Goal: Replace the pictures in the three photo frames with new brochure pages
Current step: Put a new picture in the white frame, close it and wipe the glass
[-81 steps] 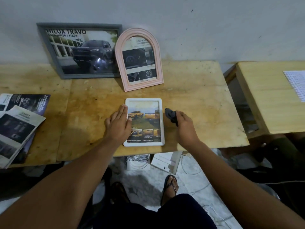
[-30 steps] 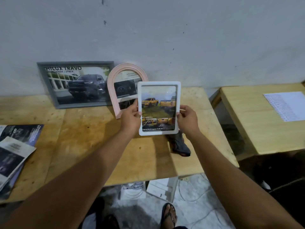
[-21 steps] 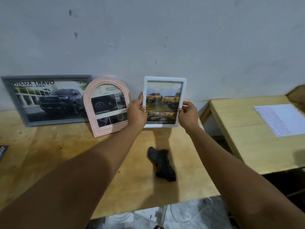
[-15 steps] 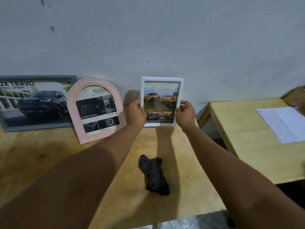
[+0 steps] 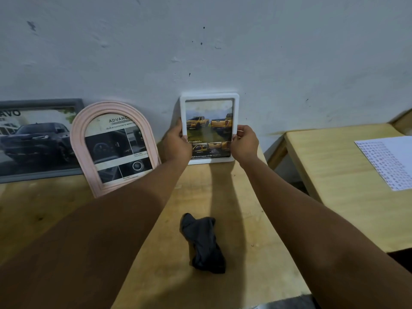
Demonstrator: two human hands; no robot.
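A small white frame (image 5: 209, 97) with a page of yellow pickup trucks stands upright against the wall, its lower edge on the wooden table (image 5: 243, 259). My left hand (image 5: 176, 141) grips its left edge and my right hand (image 5: 244, 142) grips its right edge. To its left a pink arched frame (image 5: 78, 143) with a dashboard page leans on the wall. At the far left leans a grey frame (image 5: 42, 175) with a dark truck picture, cut off by the image border.
A crumpled dark cloth (image 5: 204, 244) lies on the table between my forearms. To the right, across a gap, stands a second wooden table (image 5: 338, 175) with a printed white sheet (image 5: 388, 161) on it. The white wall (image 5: 223, 45) is right behind the frames.
I lifted the white frame off the table, dropped the dark cloth, and carried the frame back to the wall. Over the last half second it settled lower, against the wall.
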